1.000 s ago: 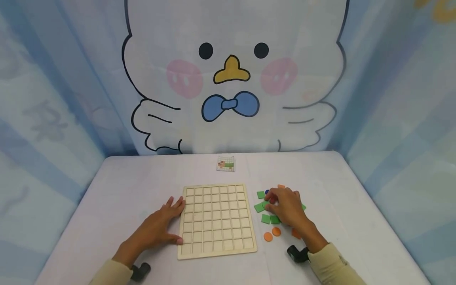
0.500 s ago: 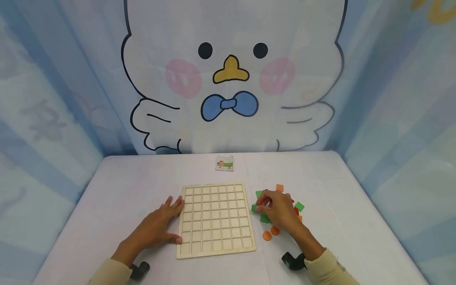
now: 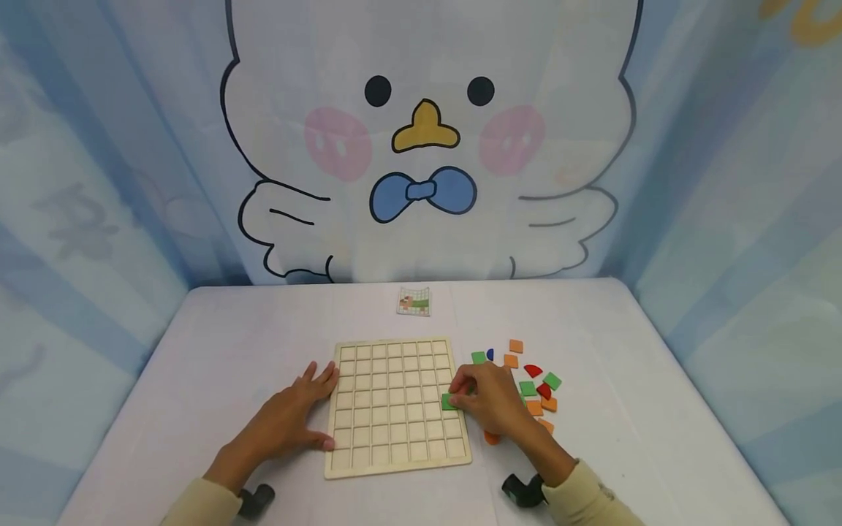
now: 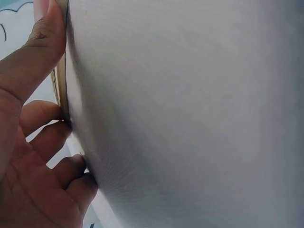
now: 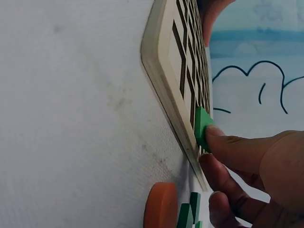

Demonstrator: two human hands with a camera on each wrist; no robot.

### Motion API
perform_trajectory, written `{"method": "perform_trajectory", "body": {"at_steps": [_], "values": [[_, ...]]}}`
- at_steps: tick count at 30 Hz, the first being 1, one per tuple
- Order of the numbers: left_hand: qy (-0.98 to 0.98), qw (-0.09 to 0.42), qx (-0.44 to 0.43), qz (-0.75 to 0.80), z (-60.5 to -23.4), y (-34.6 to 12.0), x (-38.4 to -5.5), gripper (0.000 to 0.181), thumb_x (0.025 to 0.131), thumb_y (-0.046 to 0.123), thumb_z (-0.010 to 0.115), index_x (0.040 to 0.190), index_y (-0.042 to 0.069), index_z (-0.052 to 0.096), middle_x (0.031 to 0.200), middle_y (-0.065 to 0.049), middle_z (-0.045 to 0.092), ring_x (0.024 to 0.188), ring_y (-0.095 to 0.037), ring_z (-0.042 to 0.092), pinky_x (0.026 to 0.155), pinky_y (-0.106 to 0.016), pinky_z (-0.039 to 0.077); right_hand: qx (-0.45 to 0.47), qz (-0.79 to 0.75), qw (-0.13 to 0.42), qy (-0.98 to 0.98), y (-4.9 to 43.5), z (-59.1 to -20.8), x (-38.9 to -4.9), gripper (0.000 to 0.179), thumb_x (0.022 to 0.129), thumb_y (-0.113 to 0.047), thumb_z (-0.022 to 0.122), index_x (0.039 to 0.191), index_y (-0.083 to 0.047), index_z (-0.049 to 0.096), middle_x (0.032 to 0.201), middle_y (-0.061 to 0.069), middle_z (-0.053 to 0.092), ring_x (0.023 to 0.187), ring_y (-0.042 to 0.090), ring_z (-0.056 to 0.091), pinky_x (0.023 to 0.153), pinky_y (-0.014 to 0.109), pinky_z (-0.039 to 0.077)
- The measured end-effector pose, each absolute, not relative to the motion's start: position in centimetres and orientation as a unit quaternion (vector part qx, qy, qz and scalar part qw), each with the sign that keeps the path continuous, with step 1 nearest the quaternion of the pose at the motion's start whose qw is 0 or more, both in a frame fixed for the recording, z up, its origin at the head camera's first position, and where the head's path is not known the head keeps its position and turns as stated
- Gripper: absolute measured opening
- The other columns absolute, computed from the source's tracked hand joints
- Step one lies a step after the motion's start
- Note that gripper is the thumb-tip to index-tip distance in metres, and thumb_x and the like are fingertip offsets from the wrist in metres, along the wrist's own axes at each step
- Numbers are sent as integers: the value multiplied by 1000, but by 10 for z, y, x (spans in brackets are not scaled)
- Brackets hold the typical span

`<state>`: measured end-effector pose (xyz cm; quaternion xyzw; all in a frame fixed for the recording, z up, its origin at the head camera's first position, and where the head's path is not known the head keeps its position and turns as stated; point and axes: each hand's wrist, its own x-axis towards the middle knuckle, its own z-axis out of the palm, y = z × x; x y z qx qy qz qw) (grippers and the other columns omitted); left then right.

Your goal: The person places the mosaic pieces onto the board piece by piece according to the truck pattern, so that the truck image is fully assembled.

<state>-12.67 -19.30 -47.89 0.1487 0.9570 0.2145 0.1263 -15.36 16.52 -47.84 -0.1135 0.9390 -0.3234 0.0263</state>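
A pale wooden grid board (image 3: 398,415) lies flat on the white table, its square cells bare apart from where the right hand works. My left hand (image 3: 283,420) rests at the board's left edge, fingers spread and thumb touching the rim; the left wrist view shows the thumb (image 4: 40,47) along that edge. My right hand (image 3: 490,398) pinches a green square tile (image 3: 449,402) between thumb and fingers, over the cells by the board's right edge. In the right wrist view the green tile (image 5: 202,127) is tilted close over a cell.
Right of the board lie loose pieces: green squares (image 3: 528,389), orange squares (image 3: 516,346), red wedges (image 3: 533,370), a blue piece (image 3: 490,354) and an orange disc (image 5: 160,205). A small picture card (image 3: 414,302) lies behind the board. Patterned curtains surround the table.
My right hand has moved left from the loose pieces to the board's right edge, now with a green tile in its pinch. The left hand has stayed at the board's left edge.
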Motion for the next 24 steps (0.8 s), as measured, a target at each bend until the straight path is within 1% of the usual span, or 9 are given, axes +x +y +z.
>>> {"method": "perform_trajectory", "body": {"at_steps": [3, 6, 12, 14, 18, 19, 22, 24], "values": [[958, 126, 149, 213, -479, -193, -127, 124, 64, 48, 96, 166, 12, 35, 175, -9, 28, 162, -47, 22, 122, -72, 34, -126, -308, 18, 943, 163, -478, -153, 24, 84, -18, 91, 77, -29, 71, 69, -19, 62, 84, 6, 57, 92, 44, 41], [958, 127, 150, 210, -478, -193, -127, 124, 64, 48, 96, 166, 12, 35, 175, -9, 27, 162, -46, 22, 122, -72, 34, -129, -299, 19, 945, 162, -476, -152, 25, 83, -17, 92, 75, -29, 71, 68, -20, 61, 85, 7, 58, 93, 47, 39], [959, 123, 150, 205, -476, -193, -128, 124, 65, 47, 96, 167, 12, 34, 175, -9, 27, 163, -46, 22, 122, -72, 34, -134, -288, 32, 948, 161, -473, -152, 24, 82, -19, 93, 75, -30, 73, 69, -18, 61, 82, 6, 59, 91, 44, 37], [959, 124, 149, 206, -476, -193, -128, 124, 65, 47, 97, 166, 11, 35, 175, -9, 27, 162, -46, 22, 122, -72, 34, -127, -292, 40, 947, 161, -473, -152, 23, 83, -19, 93, 76, -30, 73, 70, -17, 61, 81, 7, 58, 88, 41, 40], [958, 126, 153, 207, -477, -193, -129, 124, 65, 48, 96, 166, 11, 35, 175, -9, 27, 162, -46, 22, 122, -71, 35, -102, -297, 53, 948, 161, -472, -151, 22, 83, -19, 93, 77, -28, 74, 71, -14, 61, 79, 8, 57, 79, 33, 46], [958, 126, 153, 208, -477, -193, -129, 124, 64, 48, 96, 166, 11, 35, 175, -10, 28, 162, -46, 22, 122, -71, 35, -100, -296, 55, 948, 161, -472, -151, 22, 82, -19, 93, 78, -28, 73, 71, -13, 61, 78, 8, 56, 80, 34, 47], [957, 128, 152, 212, -478, -193, -129, 125, 64, 49, 96, 166, 12, 35, 175, -9, 28, 162, -46, 22, 122, -71, 35, -105, -292, 62, 949, 161, -471, -151, 23, 82, -19, 93, 78, -28, 72, 70, -14, 62, 77, 8, 57, 93, 43, 45], [957, 129, 152, 212, -478, -193, -128, 125, 64, 49, 96, 166, 12, 35, 174, -9, 28, 162, -46, 22, 122, -71, 35, -110, -294, 71, 947, 162, -471, -151, 23, 83, -18, 93, 78, -27, 72, 70, -14, 62, 76, 8, 57, 95, 46, 42]]}}
